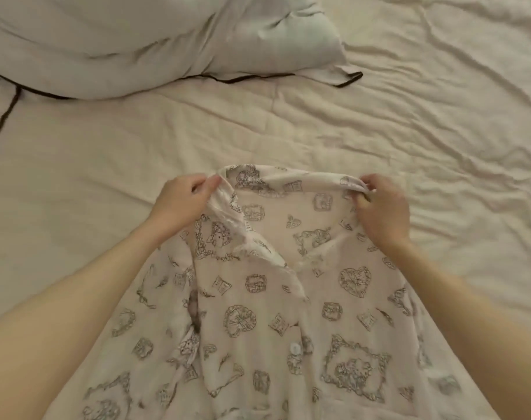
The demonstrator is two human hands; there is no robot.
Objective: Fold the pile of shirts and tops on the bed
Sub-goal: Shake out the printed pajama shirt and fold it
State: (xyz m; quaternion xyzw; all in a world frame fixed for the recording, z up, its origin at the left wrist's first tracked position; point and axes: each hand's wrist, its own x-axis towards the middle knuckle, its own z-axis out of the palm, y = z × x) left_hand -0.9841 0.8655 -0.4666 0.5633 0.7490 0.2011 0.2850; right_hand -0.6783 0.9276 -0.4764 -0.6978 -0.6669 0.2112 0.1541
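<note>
Head view. Forearms fill the lower corners, nearest the lens; between them the printed shirt (288, 313) lies front up on the bed (440, 116), its hem running out of frame toward you. One white button (295, 348) shows on the placket; the neck above it gapes open.

Your left hand (184, 201) pinches the collar at its left end, fingers curled round the fabric. Your right hand (379, 204) grips the right end of the collar the same way. Collar edge is raised between them; whether it clears the sheet cannot be told.

Judged step: spreading the shirt flat before the first fold. To do it well:
- pull both hands apart evenly so the collar lies straight;
- lay the shoulders down square, no twist;
- smooth the ridge of cloth running down the left front before folding.

A pillow (137, 40) sits well apart at upper left. No pile of other tops is in frame.
</note>
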